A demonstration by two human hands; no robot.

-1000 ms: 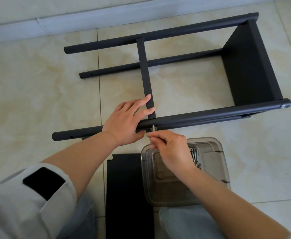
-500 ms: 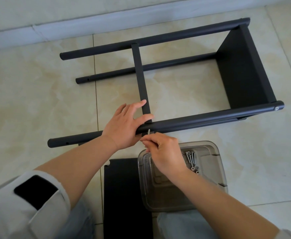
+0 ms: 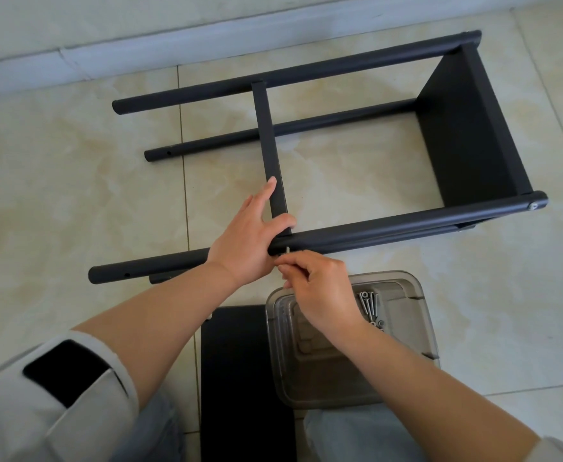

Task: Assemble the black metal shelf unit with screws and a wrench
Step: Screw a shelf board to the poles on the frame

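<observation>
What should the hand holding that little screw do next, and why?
Probably twist the screw further into the near pole. The right hand pinches it at the pole's side, while the left hand steadies the crossbar there.
</observation>
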